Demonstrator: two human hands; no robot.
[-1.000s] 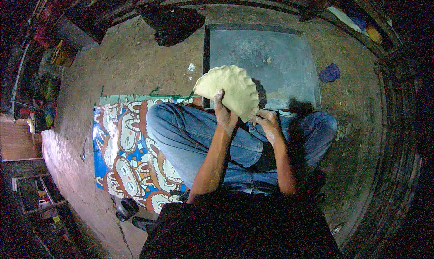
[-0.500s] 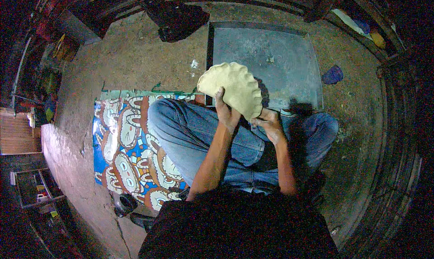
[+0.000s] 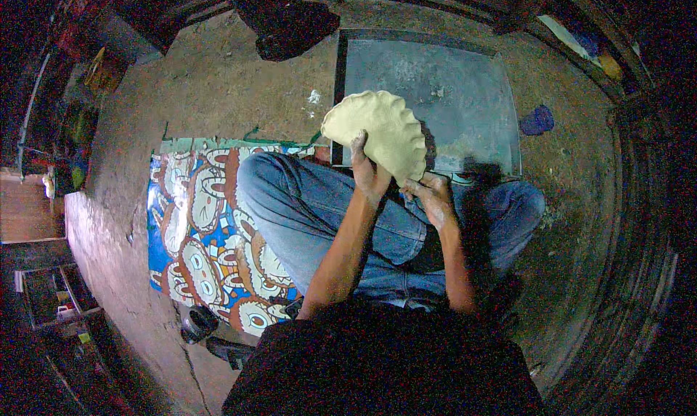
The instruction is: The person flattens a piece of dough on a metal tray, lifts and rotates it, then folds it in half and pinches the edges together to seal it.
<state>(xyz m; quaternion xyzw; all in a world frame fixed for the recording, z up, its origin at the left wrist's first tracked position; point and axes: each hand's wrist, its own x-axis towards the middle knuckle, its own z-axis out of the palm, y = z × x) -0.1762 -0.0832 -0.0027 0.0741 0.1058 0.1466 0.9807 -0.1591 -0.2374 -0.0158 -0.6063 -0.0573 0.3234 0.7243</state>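
A large half-moon dough turnover (image 3: pixel 381 129), pale and folded, is held up over my crossed legs. Crimped scallops run along its curved edge on the far and right side. My left hand (image 3: pixel 369 173) supports it from below, with the thumb lying on top of the dough and the other fingers hidden beneath. My right hand (image 3: pixel 432 194) pinches the near right corner of the crimped edge between thumb and fingers. White flour dusts both hands. Behind the turnover lies a grey flat board (image 3: pixel 457 89) with a raised dark rim, smudged with flour.
A cartoon-patterned mat (image 3: pixel 200 227) lies under me to the left. Right of the board stands a small blue cup (image 3: pixel 536 120). Dark cloth (image 3: pixel 290 35) lies at the far side, and black footwear (image 3: pixel 197 323) sits by the mat's near edge.
The turnover has risen slightly away from me in the picture, both hands moving with it. My right fingers stay pinched at its corner.
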